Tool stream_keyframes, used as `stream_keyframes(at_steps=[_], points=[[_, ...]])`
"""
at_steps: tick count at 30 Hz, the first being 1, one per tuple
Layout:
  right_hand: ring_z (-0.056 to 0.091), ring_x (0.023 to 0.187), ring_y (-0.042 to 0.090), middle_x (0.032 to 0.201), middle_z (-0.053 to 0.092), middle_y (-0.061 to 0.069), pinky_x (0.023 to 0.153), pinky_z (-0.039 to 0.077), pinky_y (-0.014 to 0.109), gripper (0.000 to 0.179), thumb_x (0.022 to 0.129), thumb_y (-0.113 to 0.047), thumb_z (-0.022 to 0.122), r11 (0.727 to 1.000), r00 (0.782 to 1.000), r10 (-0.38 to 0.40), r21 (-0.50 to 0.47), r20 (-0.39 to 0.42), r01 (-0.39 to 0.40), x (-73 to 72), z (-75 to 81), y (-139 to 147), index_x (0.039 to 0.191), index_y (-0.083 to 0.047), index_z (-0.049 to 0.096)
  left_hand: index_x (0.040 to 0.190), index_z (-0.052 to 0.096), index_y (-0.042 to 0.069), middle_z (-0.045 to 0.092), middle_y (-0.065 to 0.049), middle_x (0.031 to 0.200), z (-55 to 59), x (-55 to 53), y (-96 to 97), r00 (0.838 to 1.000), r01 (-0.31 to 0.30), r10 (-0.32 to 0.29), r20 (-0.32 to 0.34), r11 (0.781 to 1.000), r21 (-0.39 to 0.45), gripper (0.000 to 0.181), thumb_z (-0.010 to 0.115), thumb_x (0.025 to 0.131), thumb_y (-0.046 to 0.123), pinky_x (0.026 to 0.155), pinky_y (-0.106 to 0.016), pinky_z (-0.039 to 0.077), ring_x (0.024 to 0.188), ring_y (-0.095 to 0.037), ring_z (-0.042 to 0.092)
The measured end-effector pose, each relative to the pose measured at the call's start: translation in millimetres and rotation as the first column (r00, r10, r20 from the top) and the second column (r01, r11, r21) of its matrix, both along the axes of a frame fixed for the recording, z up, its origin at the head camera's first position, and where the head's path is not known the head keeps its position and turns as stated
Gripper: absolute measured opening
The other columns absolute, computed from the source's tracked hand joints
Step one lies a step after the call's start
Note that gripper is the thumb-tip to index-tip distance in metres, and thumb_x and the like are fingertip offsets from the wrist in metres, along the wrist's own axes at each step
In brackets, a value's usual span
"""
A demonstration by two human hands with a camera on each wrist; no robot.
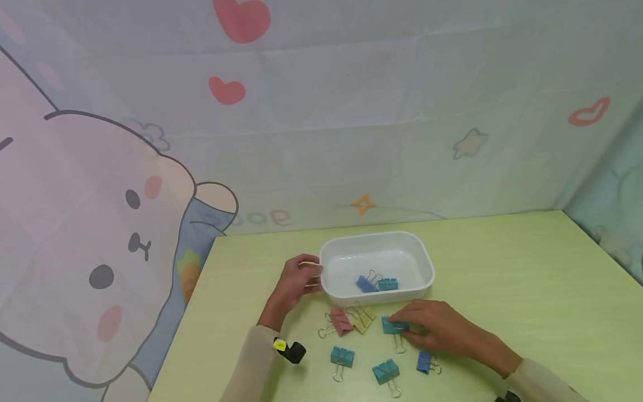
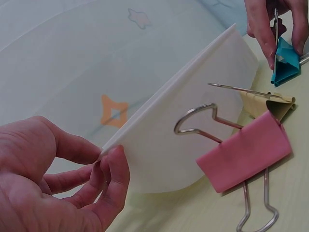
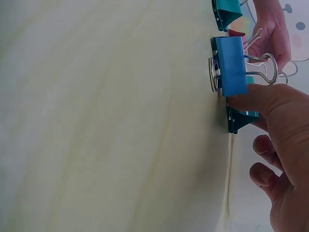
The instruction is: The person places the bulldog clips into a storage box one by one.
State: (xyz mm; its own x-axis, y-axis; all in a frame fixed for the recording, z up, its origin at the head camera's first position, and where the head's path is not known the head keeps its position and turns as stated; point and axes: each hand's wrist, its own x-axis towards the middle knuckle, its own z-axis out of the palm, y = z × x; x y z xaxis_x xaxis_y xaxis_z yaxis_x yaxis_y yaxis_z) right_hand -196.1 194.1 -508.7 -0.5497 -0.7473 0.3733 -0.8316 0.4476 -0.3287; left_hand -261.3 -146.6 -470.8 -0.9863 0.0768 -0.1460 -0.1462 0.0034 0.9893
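My left hand (image 1: 296, 279) pinches the left rim of a white plastic tray (image 1: 351, 300) between thumb and fingers, as the left wrist view shows up close. Inside the tray lie a blue binder clip (image 1: 366, 284) and a teal binder clip (image 1: 388, 285). In front of the tray, my right hand (image 1: 442, 326) pinches another teal binder clip (image 1: 389, 325) by its body, its wire handle pointing toward me. A pink binder clip (image 2: 245, 152) and a yellow binder clip (image 1: 364, 319) lie between the hands. In the right wrist view a blue binder clip (image 3: 231, 65) partly covers the pinched one.
Nearer me on the light green table (image 1: 502, 268) lie two teal binder clips, one on the left (image 1: 342, 355) and one in the middle (image 1: 385, 371), with the small blue one to their right. A printed cloth (image 1: 326, 139) hangs behind the table.
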Motion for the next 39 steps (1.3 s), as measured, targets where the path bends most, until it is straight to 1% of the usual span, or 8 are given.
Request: stream_keyframes(at_steps=[6, 11, 19, 24, 30, 33, 36, 39], points=[[0.069, 0.1, 0.007, 0.111, 0.074, -0.011, 0.08, 0.059, 0.03, 0.035, 0.082, -0.014, 0.086, 1.0, 0.995, 0.012, -0.002, -0.102, -0.012, -0.6, 1.6, 0, 0.116, -0.019, 0.077, 0.124, 0.059, -0.008, 0.07, -0.021, 0.103, -1.2, 0.7, -0.1, 1.0, -0.007, 0.007, -0.004, 1.0, -0.004, 0.03, 0.066, 0.096, 0.003, 0.066, -0.028, 0.06, 0.078, -0.021, 0.07], [0.07, 0.103, 0.007, 0.113, 0.074, -0.012, 0.082, 0.06, 0.03, 0.037, 0.082, -0.013, 0.087, 0.999, 0.993, 0.04, -0.014, -0.114, -0.042, -1.2, 6.7, 0, 0.116, -0.021, 0.077, 0.124, 0.06, -0.007, 0.07, -0.022, 0.106, -3.1, 0.1, 0.0, 1.0, -0.009, 0.009, -0.003, 1.0, -0.016, 0.03, 0.066, 0.097, 0.004, 0.067, -0.028, 0.061, 0.081, -0.023, 0.071], [0.072, 0.102, 0.015, 0.115, 0.075, -0.004, 0.078, 0.061, 0.031, 0.044, 0.076, -0.002, 0.089, 0.99, 0.957, 0.097, -0.069, -0.274, -0.12, -5.1, 39.3, -2, 0.115, -0.018, 0.078, 0.123, 0.06, -0.007, 0.07, -0.02, 0.103, -2.3, -0.9, -0.3, 1.0, -0.012, 0.012, 0.0, 1.0, -0.005, 0.03, 0.067, 0.096, 0.003, 0.067, -0.028, 0.061, 0.079, -0.022, 0.071], [0.073, 0.095, 0.016, 0.115, 0.075, 0.001, 0.071, 0.059, 0.025, 0.015, 0.1, -0.016, 0.072, 0.983, 0.931, 0.095, -0.117, -0.353, -0.144, -12.8, 69.7, -3, 0.113, -0.016, 0.078, 0.124, 0.06, -0.008, 0.069, -0.022, 0.104, 1.2, -0.5, -0.5, 1.0, -0.008, 0.008, -0.001, 1.0, 0.007, 0.03, 0.067, 0.096, 0.003, 0.067, -0.028, 0.061, 0.08, -0.023, 0.071], [0.073, 0.096, 0.018, 0.114, 0.076, 0.002, 0.067, 0.059, 0.027, 0.044, 0.111, -0.038, 0.044, 0.987, 0.912, 0.046, -0.122, -0.407, -0.104, -32.4, 108.1, -1, 0.111, -0.012, 0.078, 0.124, 0.06, -0.008, 0.069, -0.023, 0.105, 1.2, -0.6, -1.2, 1.0, 0.0, 0.0, 0.001, 1.0, 0.01, 0.031, 0.067, 0.096, 0.004, 0.068, -0.029, 0.061, 0.082, -0.025, 0.072], [0.073, 0.098, 0.023, 0.115, 0.075, 0.006, 0.066, 0.06, 0.031, 0.037, 0.11, -0.033, 0.049, 0.986, 0.903, 0.043, -0.128, -0.427, -0.108, -43.7, 123.9, 1, 0.112, -0.009, 0.078, 0.124, 0.06, -0.007, 0.069, -0.021, 0.104, 0.8, -0.9, -1.0, 1.0, 0.0, 0.0, 0.007, 1.0, 0.008, 0.031, 0.067, 0.096, 0.004, 0.068, -0.029, 0.061, 0.082, -0.024, 0.072], [0.073, 0.1, 0.027, 0.116, 0.075, 0.008, 0.065, 0.06, 0.034, 0.016, 0.1, -0.012, 0.071, 0.984, 0.901, 0.042, -0.136, -0.432, -0.111, -53.6, 135.6, 1, 0.113, -0.008, 0.078, 0.124, 0.06, -0.007, 0.069, -0.02, 0.104, -0.1, -1.0, -1.4, 1.0, 0.004, -0.004, 0.008, 1.0, 0.003, 0.031, 0.068, 0.096, 0.004, 0.068, -0.029, 0.061, 0.082, -0.024, 0.072], [0.073, 0.102, 0.027, 0.117, 0.074, 0.008, 0.064, 0.059, 0.033, 0.022, 0.092, -0.003, 0.078, 0.984, 0.905, 0.034, -0.143, -0.424, -0.104, -61.7, 143.5, -2, 0.113, -0.008, 0.078, 0.124, 0.06, -0.007, 0.069, -0.021, 0.104, -0.3, -0.8, -1.4, 1.0, 0.006, -0.006, 0.007, 1.0, 0.001, 0.032, 0.068, 0.096, 0.005, 0.068, -0.03, 0.062, 0.082, -0.025, 0.072]])
